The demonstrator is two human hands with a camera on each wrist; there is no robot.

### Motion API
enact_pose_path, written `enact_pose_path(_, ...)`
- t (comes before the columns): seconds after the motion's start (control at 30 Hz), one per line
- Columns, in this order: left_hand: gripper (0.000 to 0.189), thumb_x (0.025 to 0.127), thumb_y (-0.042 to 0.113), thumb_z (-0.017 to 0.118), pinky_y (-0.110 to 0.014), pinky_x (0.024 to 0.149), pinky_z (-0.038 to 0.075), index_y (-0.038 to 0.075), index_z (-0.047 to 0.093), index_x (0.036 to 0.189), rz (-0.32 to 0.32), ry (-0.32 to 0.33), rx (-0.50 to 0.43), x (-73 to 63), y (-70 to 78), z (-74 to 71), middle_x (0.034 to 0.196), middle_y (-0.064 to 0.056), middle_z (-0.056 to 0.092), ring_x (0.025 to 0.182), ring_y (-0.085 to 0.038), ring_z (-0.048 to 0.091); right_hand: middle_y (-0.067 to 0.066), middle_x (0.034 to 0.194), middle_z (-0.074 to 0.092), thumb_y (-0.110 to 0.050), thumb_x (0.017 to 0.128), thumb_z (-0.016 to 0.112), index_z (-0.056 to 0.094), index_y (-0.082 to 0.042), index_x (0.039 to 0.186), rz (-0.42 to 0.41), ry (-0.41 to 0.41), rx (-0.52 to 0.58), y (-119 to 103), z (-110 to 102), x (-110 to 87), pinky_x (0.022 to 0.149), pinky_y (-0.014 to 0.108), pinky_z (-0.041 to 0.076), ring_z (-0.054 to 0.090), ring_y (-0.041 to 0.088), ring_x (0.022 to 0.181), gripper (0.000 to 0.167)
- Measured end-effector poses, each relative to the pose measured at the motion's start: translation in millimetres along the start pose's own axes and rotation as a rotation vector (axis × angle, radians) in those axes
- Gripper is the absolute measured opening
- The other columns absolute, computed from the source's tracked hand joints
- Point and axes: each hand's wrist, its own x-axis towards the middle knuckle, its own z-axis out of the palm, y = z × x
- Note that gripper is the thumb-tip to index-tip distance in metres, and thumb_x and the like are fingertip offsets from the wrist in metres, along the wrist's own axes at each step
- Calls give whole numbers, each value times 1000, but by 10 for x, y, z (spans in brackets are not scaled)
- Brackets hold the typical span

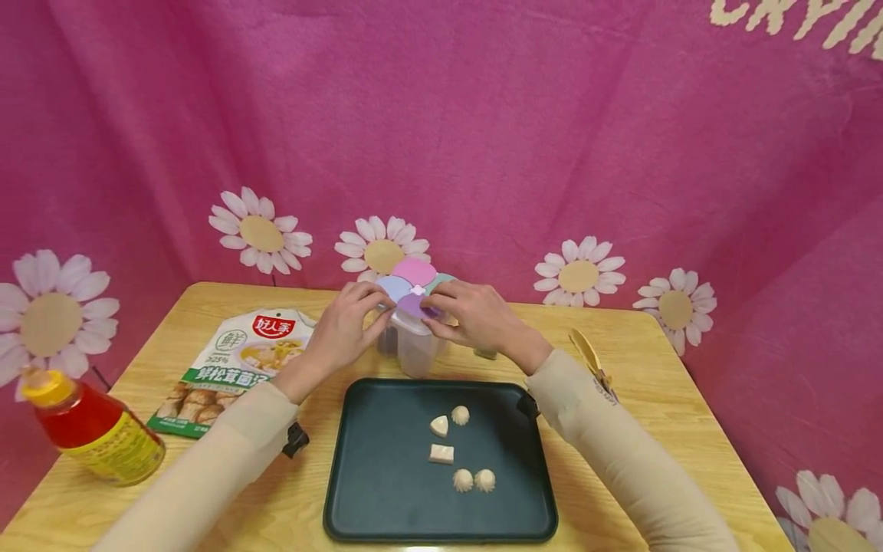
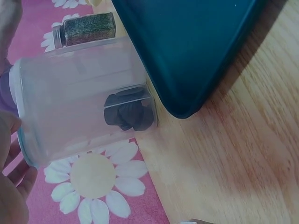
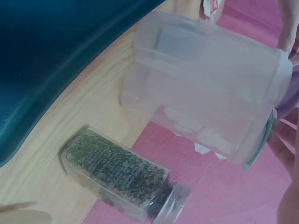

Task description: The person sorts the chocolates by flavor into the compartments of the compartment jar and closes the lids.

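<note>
Behind the tray stands a clear, divided storage container [image 1: 417,353] with petal-shaped pink, blue, green and purple lids. The purple lid [image 1: 416,305] stands raised above the white rim [image 3: 283,77]. My right hand [image 1: 476,316] pinches this lid between thumb and fingers. At the left of the rim, my left hand [image 1: 348,326] grips the lid's edge with thumb and fingertips. One compartment holds dark pieces [image 2: 130,111], seen through the wall in the left wrist view. Beside the container is a glass jar of green flakes [image 3: 117,170], mostly hidden behind my right hand in the head view.
In front lies a dark tray [image 1: 386,498] with several small cream-coloured pieces [image 1: 441,454]. To the left are a food packet [image 1: 214,376] and a red sauce bottle [image 1: 96,429] with a yellow cap. Gold-coloured utensils [image 1: 592,360] lie right of the tray. A pink curtain [image 1: 441,138] hangs behind.
</note>
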Motion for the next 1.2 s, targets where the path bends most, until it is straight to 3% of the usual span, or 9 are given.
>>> enact_pose_path(0.17, 16, 95, 14, 79, -47, 95, 61, 6, 75, 109, -4, -22, -9, 19, -1, -16, 116, -12, 70, 109, -30, 63, 6, 108, 77, -29, 91, 81, 77, -12, 113, 12, 31, 21, 21, -10, -37, 70, 30, 63, 73, 17, 88, 28)
enact_pose_path(0.43, 28, 94, 18, 79, -49, 101, 59, 6, 72, 118, -87, -77, -65, 97, 48, -112, 120, -12, 70, 115, -31, 63, 5, 98, 77, -21, 88, 85, 76, -11, 105, 80, 156, 69, 56, -18, -103, 61, 29, 59, 73, 18, 81, 22)
enact_pose_path(0.7, 26, 95, 14, 79, -47, 94, 61, 3, 70, 117, -86, -59, -195, 163, 146, -114, 114, -13, 71, 105, -28, 67, 4, 90, 74, -15, 88, 85, 75, -11, 101, 91, 232, 112, 75, 4, -67, 58, 31, 57, 75, 17, 77, 17)
enact_pose_path(1.03, 20, 93, 10, 81, -46, 90, 61, 3, 71, 108, -203, 18, -289, 293, 187, -27, 104, -16, 74, 95, -31, 70, 6, 87, 72, -15, 92, 81, 75, -9, 101, 154, 267, 152, 127, 5, 8, 63, 33, 61, 72, 23, 75, 12)
enact_pose_path(1.2, 17, 93, 12, 81, -45, 85, 62, 4, 70, 104, -247, 22, -300, 356, 210, -7, 103, -16, 74, 92, -31, 73, 6, 89, 74, -16, 94, 79, 75, -9, 103, 224, 255, 192, 132, 0, -1, 66, 34, 62, 73, 22, 74, 12)
